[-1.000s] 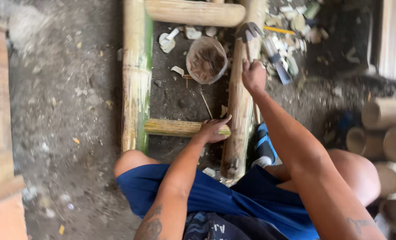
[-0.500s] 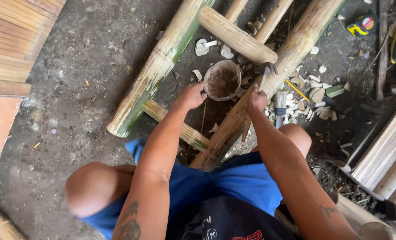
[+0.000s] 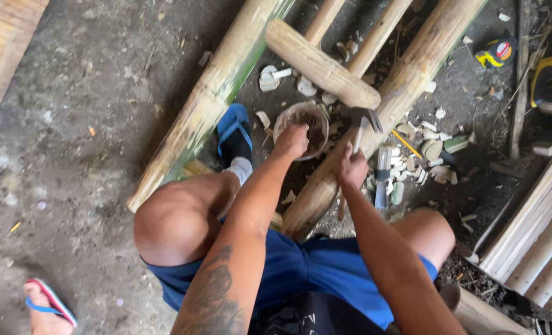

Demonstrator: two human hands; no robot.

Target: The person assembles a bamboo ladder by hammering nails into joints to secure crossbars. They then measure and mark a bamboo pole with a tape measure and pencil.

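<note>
A squatting person's right hand [image 3: 352, 169] grips a hammer [image 3: 358, 127] over a bamboo pole [image 3: 406, 74]; left hand [image 3: 293, 140], fingers bunched, dips into a bowl [image 3: 286, 121]. Frame unfinished, chips scattered.

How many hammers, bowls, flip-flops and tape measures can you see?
Hammer: 1, held in the right hand
Bowl: 1, with the left hand at it
Flip-flops: 2, a blue flip-flop and a red-and-blue flip-flop
Tape measure: 1
Total: 5
</note>
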